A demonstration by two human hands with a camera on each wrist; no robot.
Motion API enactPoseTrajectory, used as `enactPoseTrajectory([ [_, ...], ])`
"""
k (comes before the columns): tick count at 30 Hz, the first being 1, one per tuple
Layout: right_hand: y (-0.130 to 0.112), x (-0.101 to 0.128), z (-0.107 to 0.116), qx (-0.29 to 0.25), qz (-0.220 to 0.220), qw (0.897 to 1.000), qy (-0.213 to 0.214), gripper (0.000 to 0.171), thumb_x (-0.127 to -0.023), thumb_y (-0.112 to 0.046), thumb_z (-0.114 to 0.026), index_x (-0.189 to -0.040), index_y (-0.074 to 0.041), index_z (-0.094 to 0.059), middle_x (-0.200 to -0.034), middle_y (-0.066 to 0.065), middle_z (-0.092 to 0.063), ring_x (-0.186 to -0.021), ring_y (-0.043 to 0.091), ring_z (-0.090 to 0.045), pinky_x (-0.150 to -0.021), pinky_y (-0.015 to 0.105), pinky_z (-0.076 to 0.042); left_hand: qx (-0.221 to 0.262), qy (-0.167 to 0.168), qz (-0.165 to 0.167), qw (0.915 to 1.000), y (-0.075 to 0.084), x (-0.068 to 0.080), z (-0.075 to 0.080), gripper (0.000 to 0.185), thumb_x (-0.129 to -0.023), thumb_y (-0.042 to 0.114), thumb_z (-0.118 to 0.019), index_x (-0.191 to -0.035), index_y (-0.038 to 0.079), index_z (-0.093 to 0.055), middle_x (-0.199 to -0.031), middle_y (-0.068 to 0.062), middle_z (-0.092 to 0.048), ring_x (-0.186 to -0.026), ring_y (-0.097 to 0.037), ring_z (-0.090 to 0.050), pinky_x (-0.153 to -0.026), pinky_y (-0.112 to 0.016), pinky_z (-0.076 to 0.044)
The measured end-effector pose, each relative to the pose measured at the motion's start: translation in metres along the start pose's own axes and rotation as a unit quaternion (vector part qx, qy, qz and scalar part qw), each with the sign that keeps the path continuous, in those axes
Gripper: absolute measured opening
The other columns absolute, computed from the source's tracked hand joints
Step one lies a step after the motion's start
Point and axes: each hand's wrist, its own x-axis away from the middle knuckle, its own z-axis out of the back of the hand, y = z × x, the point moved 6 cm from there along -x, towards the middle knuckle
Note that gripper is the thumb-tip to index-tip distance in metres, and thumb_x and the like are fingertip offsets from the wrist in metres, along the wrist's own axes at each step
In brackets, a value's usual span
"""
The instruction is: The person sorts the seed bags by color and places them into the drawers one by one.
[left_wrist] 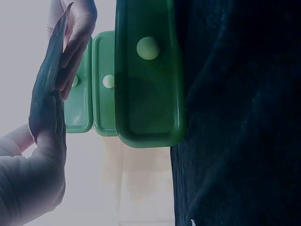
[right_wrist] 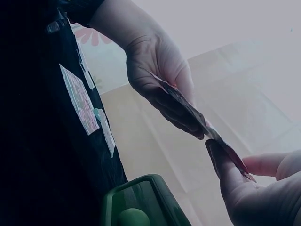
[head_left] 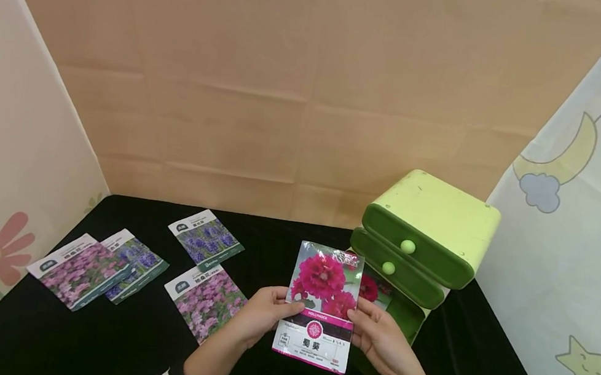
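A hollyhock seed packet [head_left: 324,277] with magenta flowers is held up facing me in the head view. My left hand [head_left: 270,311] pinches its left edge, thumb on the front. At the opposite edge, my right hand [head_left: 380,339] pinches it too. Behind the packet stands a small green chest of drawers [head_left: 437,209]. Its bottom drawer [head_left: 408,317] is pulled out, and another packet with a red flower [head_left: 369,288] lies in it, partly hidden by the held one. From the left wrist, the packet [left_wrist: 44,89] appears edge-on between both hands.
On the black cloth [head_left: 121,340] at left, a pink-flower packet [head_left: 82,271] overlaps a purple-flower packet [head_left: 138,262]. Nearer the middle, another purple-flower packet [head_left: 205,238] touches a pink one [head_left: 206,303]. Printed white walls stand on both sides, with a tan backdrop [head_left: 289,87] behind.
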Motion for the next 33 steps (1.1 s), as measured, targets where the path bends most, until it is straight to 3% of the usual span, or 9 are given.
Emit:
enactPoseTrajectory([
  [8,0.002,-0.001,0.0,-0.036,0.006,0.999,-0.039,0.045,-0.104,-0.009,-0.038,-0.14,0.016,-0.026,-0.116,0.003,-0.069,-0.108,0.017,-0.067,-0.091,0.032,-0.056,-0.002,0.006,-0.002,1.0,0.001,0.0,0.001,0.039,-0.096,0.015,-0.058,-0.126,-0.009,-0.055,-0.105,-0.022,-0.071,-0.088,-0.025,-0.073,-0.077,-0.035,-0.061],
  [16,0.004,0.0,0.002,-0.051,0.006,0.998,-0.044,0.037,-0.104,-0.009,-0.039,-0.136,0.01,-0.035,-0.116,0.004,-0.069,-0.108,0.017,-0.067,-0.092,0.031,-0.055,-0.001,-0.007,0.002,1.0,0.0,0.001,0.0,0.041,-0.097,0.018,-0.057,-0.128,-0.008,-0.054,-0.108,-0.022,-0.07,-0.091,-0.025,-0.072,-0.078,-0.035,-0.06],
  [20,0.006,0.002,0.006,-0.062,0.005,0.997,-0.038,0.033,-0.104,-0.008,-0.039,-0.134,0.006,-0.04,-0.114,0.004,-0.069,-0.107,0.018,-0.067,-0.092,0.031,-0.055,0.011,-0.015,0.002,0.9998,-0.002,0.0,-0.001,0.042,-0.098,0.019,-0.055,-0.131,-0.008,-0.052,-0.112,-0.022,-0.068,-0.095,-0.026,-0.071,-0.081,-0.036,-0.06],
  [26,0.006,0.008,0.017,-0.103,0.0,0.994,-0.019,0.024,-0.105,-0.007,-0.035,-0.121,-0.01,-0.053,-0.111,0.004,-0.071,-0.103,0.014,-0.068,-0.086,0.026,-0.057,0.033,-0.029,-0.004,0.999,-0.004,-0.002,-0.001,0.045,-0.099,0.02,-0.054,-0.135,-0.007,-0.049,-0.12,-0.022,-0.065,-0.102,-0.025,-0.069,-0.087,-0.035,-0.058],
  [33,0.007,0.018,0.027,-0.151,-0.029,0.988,-0.004,0.028,-0.106,-0.008,-0.03,-0.115,-0.012,-0.056,-0.11,0.005,-0.07,-0.101,0.013,-0.068,-0.084,0.024,-0.057,0.036,-0.021,0.029,0.9987,-0.017,-0.006,0.005,0.043,-0.103,0.025,-0.045,-0.135,-0.003,-0.05,-0.119,-0.02,-0.066,-0.101,-0.023,-0.069,-0.088,-0.033,-0.058],
])
